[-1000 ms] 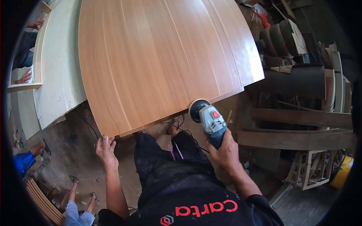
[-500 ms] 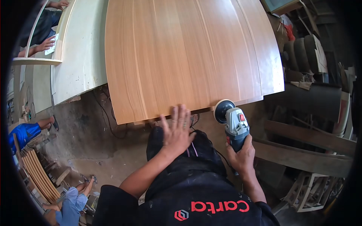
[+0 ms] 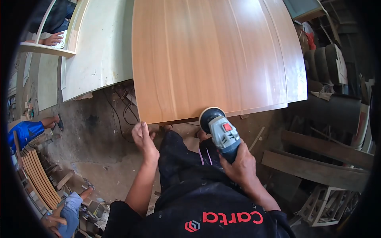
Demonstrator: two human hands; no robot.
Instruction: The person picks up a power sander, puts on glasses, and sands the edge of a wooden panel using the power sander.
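My right hand (image 3: 240,163) is wrapped round the dark handle of a grey power sander (image 3: 224,133) with a red switch. Its round pad (image 3: 208,117) is tilted up against or close beside the front edge of a wood-grain panel (image 3: 206,59); whether it touches, I cannot tell. At the panel's near left corner is my left hand (image 3: 145,142), fingers stretched out and holding nothing. Its fingertips are at the corner, perhaps touching it.
A pale board (image 3: 99,51) lies left of the panel, with another person's hand (image 3: 53,39) by a wooden frame (image 3: 47,49). Planks (image 3: 317,168) lie at right. Two people sit at lower left near stacked curved slats (image 3: 39,178). Cables (image 3: 115,113) trail on the floor.
My left hand has moved left from the middle of the panel's front edge to its near left corner. The sander has come left along that edge. The view has shifted slightly.
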